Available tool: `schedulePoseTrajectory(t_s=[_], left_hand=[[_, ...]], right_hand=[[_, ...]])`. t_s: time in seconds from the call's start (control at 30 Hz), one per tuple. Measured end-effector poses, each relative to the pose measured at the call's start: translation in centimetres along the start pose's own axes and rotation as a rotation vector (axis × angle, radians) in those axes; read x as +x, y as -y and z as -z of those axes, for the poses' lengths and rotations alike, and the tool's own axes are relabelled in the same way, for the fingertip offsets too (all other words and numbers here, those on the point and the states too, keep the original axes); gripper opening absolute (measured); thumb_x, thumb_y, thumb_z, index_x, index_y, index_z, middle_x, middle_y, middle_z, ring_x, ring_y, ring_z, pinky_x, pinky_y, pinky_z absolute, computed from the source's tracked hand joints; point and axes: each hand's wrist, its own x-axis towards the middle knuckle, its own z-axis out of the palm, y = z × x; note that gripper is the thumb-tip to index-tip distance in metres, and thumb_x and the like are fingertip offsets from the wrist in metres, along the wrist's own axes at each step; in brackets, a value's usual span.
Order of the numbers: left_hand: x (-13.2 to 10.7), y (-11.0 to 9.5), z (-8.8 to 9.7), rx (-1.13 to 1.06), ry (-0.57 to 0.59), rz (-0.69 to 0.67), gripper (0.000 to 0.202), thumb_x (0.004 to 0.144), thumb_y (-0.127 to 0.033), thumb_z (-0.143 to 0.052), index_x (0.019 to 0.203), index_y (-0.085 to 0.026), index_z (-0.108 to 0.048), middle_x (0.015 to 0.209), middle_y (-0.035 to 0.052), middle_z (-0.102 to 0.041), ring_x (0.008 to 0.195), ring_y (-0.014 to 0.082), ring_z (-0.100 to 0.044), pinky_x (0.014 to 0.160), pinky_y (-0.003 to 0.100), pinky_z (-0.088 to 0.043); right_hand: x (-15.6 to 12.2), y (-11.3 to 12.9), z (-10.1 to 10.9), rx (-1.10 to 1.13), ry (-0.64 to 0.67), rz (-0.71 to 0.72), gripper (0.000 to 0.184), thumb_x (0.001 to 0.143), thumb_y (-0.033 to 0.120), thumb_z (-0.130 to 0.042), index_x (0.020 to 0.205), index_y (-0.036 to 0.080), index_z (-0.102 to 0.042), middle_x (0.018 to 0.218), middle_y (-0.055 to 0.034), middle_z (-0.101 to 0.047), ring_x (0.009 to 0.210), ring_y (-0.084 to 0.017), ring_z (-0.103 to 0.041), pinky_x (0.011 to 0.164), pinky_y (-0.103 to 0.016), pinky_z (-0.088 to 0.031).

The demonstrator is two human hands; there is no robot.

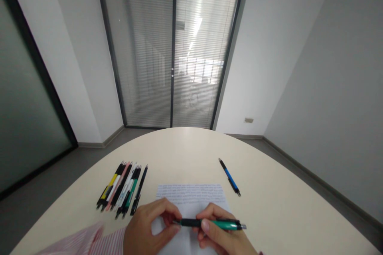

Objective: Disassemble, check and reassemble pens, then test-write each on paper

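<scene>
A green and black pen (223, 224) lies level between my two hands, over a sheet of paper (191, 201) with lines of handwriting across its upper part. My left hand (149, 225) is closed in a pinch at the pen's tip. Around the middle of the barrel, my right hand (220, 233) grips it between thumb and fingers. The pen's clicker end points right, beyond the right hand. Both hands cover parts of the paper's lower half.
Several pens (122, 187) in mixed colours lie side by side on the left of the pale round table (185, 147). One blue and black pen (229, 177) lies alone at the right. Beyond the table's far edge stands a glass door with blinds (146, 55).
</scene>
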Motion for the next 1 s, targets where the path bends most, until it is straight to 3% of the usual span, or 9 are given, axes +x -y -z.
schedulePoseTrajectory(t_s=[0.1,0.23,0.37,0.47,0.57,0.67,0.83,1.0], left_hand=[[-0.1,0.3,-0.1,-0.023,0.018,0.061,0.006,0.075,-0.020,-0.065,0.077,-0.021,-0.070,0.068,-0.0026,-0.071,0.063,0.0129,-0.066,0.063,0.017,-0.049],[-0.1,0.5,-0.2,-0.137,-0.002,0.115,0.024,0.071,-0.017,-0.068,0.094,-0.023,-0.069,0.077,-0.0024,-0.073,0.069,0.0129,-0.068,0.067,0.015,-0.051],[0.2,0.3,0.0,-0.211,-0.016,0.184,0.008,0.067,-0.015,-0.070,0.074,-0.018,-0.067,0.066,-0.0018,-0.071,0.063,0.0127,-0.067,0.062,0.015,-0.051],[0.3,0.2,0.0,-0.249,-0.010,0.230,0.010,0.062,-0.015,-0.075,0.066,-0.016,-0.066,0.060,-0.0017,-0.069,0.057,0.0123,-0.065,0.055,0.014,-0.049],[0.4,0.2,-0.1,-0.254,-0.031,0.158,0.009,0.062,-0.017,-0.077,0.066,-0.016,-0.068,0.058,-0.0022,-0.068,0.054,0.0114,-0.063,0.054,0.013,-0.048],[0.5,0.1,-0.1,-0.217,-0.041,0.070,0.007,0.063,-0.018,-0.077,0.065,-0.017,-0.070,0.057,-0.0024,-0.068,0.053,0.0109,-0.062,0.052,0.013,-0.047],[0.6,0.0,0.2,-0.120,-0.078,-0.070,0.009,0.075,-0.021,-0.068,0.067,-0.018,-0.069,0.060,-0.0016,-0.066,0.056,0.0112,-0.062,0.055,0.015,-0.046],[0.8,1.3,0.5,-0.070,-0.104,-0.178,0.014,0.086,-0.024,-0.057,0.077,-0.022,-0.069,0.069,-0.0010,-0.066,0.065,0.0124,-0.062,0.062,0.018,-0.047]], right_hand=[[-0.1,0.1,-0.1,0.044,-0.040,-0.017,0.024,0.069,0.034,-0.079,0.076,0.013,-0.069,0.067,-0.0034,-0.069,0.061,-0.010,-0.063,0.057,-0.019,-0.047],[-0.2,0.4,-0.4,0.069,-0.051,-0.036,0.025,0.067,0.035,-0.080,0.074,0.014,-0.068,0.066,-0.0026,-0.069,0.061,-0.009,-0.062,0.058,-0.018,-0.047],[-0.3,0.6,-0.4,0.059,-0.043,-0.046,0.025,0.066,0.035,-0.080,0.075,0.014,-0.068,0.065,-0.0015,-0.068,0.063,-0.010,-0.063,0.063,-0.020,-0.049],[-0.4,0.6,-0.5,0.066,0.006,-0.066,0.025,0.068,0.035,-0.078,0.078,0.014,-0.068,0.075,-0.0042,-0.071,0.076,-0.014,-0.066,0.072,-0.024,-0.050],[-0.6,0.8,-0.6,0.134,0.078,-0.096,0.026,0.070,0.037,-0.076,0.079,0.016,-0.065,0.095,-0.0090,-0.072,0.096,-0.023,-0.065,0.087,-0.035,-0.046],[-0.7,1.1,-0.9,0.191,0.146,-0.119,0.026,0.071,0.037,-0.075,0.078,0.016,-0.062,0.108,-0.0127,-0.070,0.103,-0.029,-0.063,0.097,-0.045,-0.037],[-0.6,1.4,-0.7,0.281,0.179,-0.104,0.017,0.069,0.028,-0.073,0.078,0.016,-0.065,0.104,-0.0117,-0.071,0.101,-0.026,-0.063,0.096,-0.042,-0.036],[-0.2,1.0,-0.2,0.324,0.105,-0.044,0.009,0.069,0.023,-0.070,0.073,0.016,-0.067,0.097,-0.0105,-0.072,0.097,-0.024,-0.063,0.095,-0.039,-0.037]])
